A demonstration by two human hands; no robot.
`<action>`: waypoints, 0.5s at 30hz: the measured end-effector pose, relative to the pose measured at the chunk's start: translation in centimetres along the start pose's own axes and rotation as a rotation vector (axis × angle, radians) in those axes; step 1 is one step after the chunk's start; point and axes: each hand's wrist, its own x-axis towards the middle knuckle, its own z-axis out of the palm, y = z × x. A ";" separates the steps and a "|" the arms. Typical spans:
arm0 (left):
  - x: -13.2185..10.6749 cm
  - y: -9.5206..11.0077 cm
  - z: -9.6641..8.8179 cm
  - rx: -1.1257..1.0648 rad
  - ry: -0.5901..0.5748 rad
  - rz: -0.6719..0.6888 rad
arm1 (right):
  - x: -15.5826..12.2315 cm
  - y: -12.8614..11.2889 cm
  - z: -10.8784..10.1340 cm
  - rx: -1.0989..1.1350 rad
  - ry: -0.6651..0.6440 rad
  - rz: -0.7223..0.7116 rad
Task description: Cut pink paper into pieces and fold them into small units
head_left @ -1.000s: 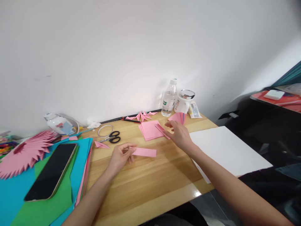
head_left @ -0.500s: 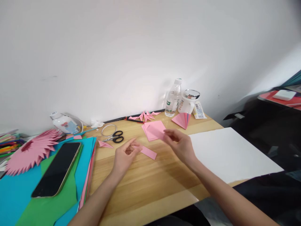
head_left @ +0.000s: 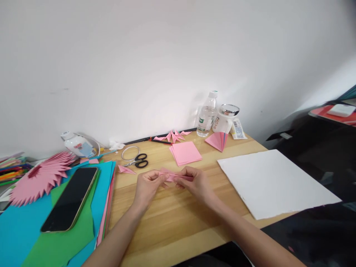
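Observation:
Pink folded paper [head_left: 170,176] is pinched between the fingertips of both hands, just above the wooden table. My left hand [head_left: 148,187] is closed on its left end, and my right hand [head_left: 196,183] grips the right end. Fingers cover much of it, so I cannot tell whether it is one piece or two. Beyond the hands lies a stack of pink paper squares [head_left: 187,152]. Left of the stack are black-handled scissors [head_left: 139,161] and a small folded pink piece [head_left: 126,170].
A white board [head_left: 278,185] lies to the right. At the back stand a water bottle [head_left: 207,115], a white mug [head_left: 223,122] and a folded pink fan [head_left: 217,141]. On the left, a phone [head_left: 71,200] and a spiky pink paper ring [head_left: 41,181] rest on coloured sheets [head_left: 20,230].
My right hand has moved left and down, bringing its pink strip to the one in my left hand. Both hands now meet at the paper. The view has shifted slightly.

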 end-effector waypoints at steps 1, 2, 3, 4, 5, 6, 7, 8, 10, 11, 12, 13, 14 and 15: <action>0.0 0.0 0.0 -0.007 -0.009 0.007 | 0.1 0.0 0.0 0.018 -0.007 0.004; 0.1 0.1 -0.1 -0.018 -0.017 0.010 | 0.2 -0.1 -0.1 0.034 -0.023 0.013; 0.1 0.1 -0.1 -0.029 -0.019 0.011 | 0.2 -0.1 -0.2 0.050 -0.039 0.025; 0.1 0.1 -0.1 -0.036 -0.016 0.011 | 0.3 -0.1 -0.4 0.069 -0.052 0.039; 0.1 0.1 -0.1 -0.039 -0.010 0.011 | 0.4 -0.1 -0.5 0.090 -0.061 0.054; 0.1 0.1 -0.1 -0.038 -0.006 0.011 | 0.4 0.0 -0.6 0.108 -0.067 0.070; 0.1 0.1 -0.1 -0.039 -0.003 0.011 | 0.5 0.1 -0.7 0.123 -0.070 0.084; 0.1 0.1 -0.1 -0.044 -0.003 0.013 | 0.5 0.2 -0.8 0.135 -0.072 0.094; 0.0 0.1 -0.1 -0.070 -0.008 0.023 | 0.5 0.3 -0.9 0.152 -0.072 0.105; 0.0 0.1 -0.1 -0.084 -0.012 0.028 | 0.6 0.4 -1.0 0.157 -0.073 0.109; 0.0 0.1 -0.1 -0.096 -0.018 0.033 | 0.6 0.4 -1.0 0.161 -0.075 0.112; 0.0 0.0 -0.2 -0.105 -0.025 0.039 | 0.5 0.4 -1.0 0.164 -0.079 0.115; 0.0 0.0 -0.3 -0.111 -0.032 0.045 | 0.5 0.5 -1.0 0.166 -0.085 0.115; 0.1 -0.1 -0.4 -0.119 -0.039 0.051 | 0.5 0.5 -1.0 0.166 -0.096 0.115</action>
